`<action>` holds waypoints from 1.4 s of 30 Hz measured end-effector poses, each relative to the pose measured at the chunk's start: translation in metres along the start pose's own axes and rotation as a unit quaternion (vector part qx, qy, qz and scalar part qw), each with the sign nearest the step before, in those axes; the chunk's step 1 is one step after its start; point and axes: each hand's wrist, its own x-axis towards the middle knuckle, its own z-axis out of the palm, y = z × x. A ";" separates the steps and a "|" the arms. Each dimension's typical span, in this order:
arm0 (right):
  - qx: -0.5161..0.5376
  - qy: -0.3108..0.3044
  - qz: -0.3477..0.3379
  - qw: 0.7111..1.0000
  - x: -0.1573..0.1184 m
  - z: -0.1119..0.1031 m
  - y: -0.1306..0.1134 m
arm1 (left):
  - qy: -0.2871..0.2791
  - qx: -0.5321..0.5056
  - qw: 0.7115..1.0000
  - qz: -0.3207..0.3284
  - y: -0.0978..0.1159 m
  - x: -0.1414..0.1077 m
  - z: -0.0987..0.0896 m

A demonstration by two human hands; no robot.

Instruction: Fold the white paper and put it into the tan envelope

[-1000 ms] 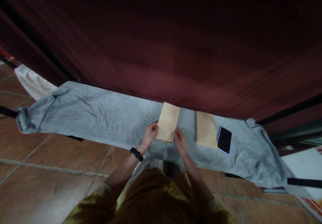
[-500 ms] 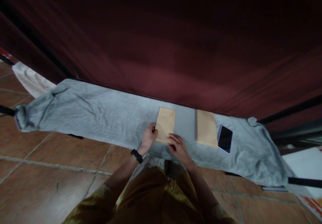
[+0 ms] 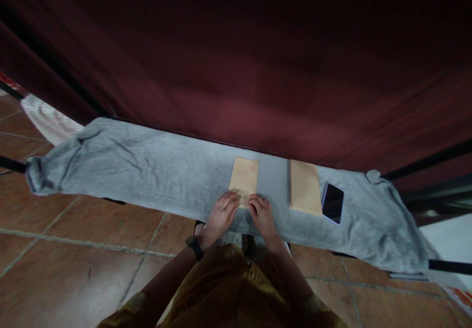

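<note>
A tan paper envelope (image 3: 244, 174) with small reddish print near its far right corner lies flat on the grey cloth (image 3: 177, 170). My left hand (image 3: 223, 213) grips its near left corner with the fingers bent over the paper. At the near right corner, my right hand (image 3: 261, 215) has its fingers curled onto the same edge. A thin dark line crosses the paper between my fingertips, along the near end. Both thumbs are mostly hidden. To the right lies a stack of similar tan envelopes (image 3: 305, 188), apart from my hands.
Right of the stack lies a phone (image 3: 333, 203) with a dark screen and a pale purple edge. The cloth covers a long narrow surface. Behind it hangs a dark red curtain (image 3: 236, 106). Black bars stand at both ends, above a brown tiled floor (image 3: 110, 224).
My left hand has moved from the envelope's left side to its near left corner. My right hand has shifted slightly right, onto the near right corner. The envelope stays in place.
</note>
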 end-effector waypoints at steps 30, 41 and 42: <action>-0.105 -0.048 -0.104 0.988 -0.030 0.007 -0.019 | -0.168 0.087 0.976 0.110 -0.046 0.122 0.045; -0.123 -0.044 -0.113 0.985 -0.029 0.006 -0.019 | -0.144 0.053 0.986 0.066 -0.060 0.172 0.065; -0.127 -0.044 -0.114 0.984 -0.029 0.006 -0.018 | -0.144 0.055 0.985 0.074 -0.060 0.169 0.064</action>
